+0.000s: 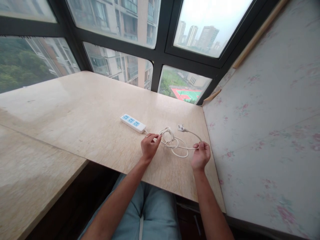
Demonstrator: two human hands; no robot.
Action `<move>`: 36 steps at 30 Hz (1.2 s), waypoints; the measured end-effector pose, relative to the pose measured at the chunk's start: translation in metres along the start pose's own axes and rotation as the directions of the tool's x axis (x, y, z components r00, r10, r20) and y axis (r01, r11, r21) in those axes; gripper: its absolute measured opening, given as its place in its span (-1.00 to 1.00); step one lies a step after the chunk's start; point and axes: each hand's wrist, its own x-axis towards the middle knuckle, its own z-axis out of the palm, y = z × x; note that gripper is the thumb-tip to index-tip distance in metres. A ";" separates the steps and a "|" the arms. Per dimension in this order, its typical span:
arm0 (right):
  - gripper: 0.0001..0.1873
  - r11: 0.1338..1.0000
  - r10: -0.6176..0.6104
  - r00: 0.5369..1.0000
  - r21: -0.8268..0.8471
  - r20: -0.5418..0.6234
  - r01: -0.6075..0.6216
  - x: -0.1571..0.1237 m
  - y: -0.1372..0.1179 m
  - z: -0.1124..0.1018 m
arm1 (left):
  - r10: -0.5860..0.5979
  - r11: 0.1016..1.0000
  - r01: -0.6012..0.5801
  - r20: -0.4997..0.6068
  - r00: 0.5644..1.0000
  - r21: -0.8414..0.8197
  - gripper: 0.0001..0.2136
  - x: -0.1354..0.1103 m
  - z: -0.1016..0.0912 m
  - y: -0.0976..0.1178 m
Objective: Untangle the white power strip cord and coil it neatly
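Note:
A white power strip (133, 123) with three blue socket faces lies on the stone-look counter, left of my hands. Its white cord (180, 156) is partly bunched in loops and partly spread in loose coils between my hands. With thumb and fingers, my left hand (150, 145) pinches the bunched loops close to the strip's end. My right hand (201, 154) grips the cord farther along, near the counter's right side. From there the cord bends back to the plug (181, 128), whose prongs point left.
The beige counter (100, 110) runs along dark-framed windows (160, 53) at the back. A flower-patterned wall (260, 133) borders it on the right. My legs (152, 210) are below the front edge, and a counter section (32, 180) extends at left.

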 end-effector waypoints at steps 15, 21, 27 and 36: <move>-0.61 0.905 0.292 0.907 0.220 0.302 -0.365 0.018 0.008 -0.018 | -0.070 0.991 0.098 0.286 0.956 -0.087 -0.61 -0.001 0.006 -0.015; -0.61 0.903 0.264 0.905 0.244 0.335 -0.354 0.019 0.009 -0.022 | 0.031 0.999 -0.022 0.472 0.881 -0.025 -0.60 -0.003 -0.001 -0.015; -0.64 0.868 0.263 0.909 0.331 0.323 -0.369 0.020 0.010 -0.024 | 0.086 0.992 -0.122 0.564 0.821 0.026 -0.36 -0.006 -0.007 -0.026; -0.63 0.907 0.258 0.892 0.224 0.371 -0.355 0.024 0.015 -0.027 | 0.009 0.955 -0.161 0.522 0.853 0.247 -0.58 0.006 -0.024 -0.036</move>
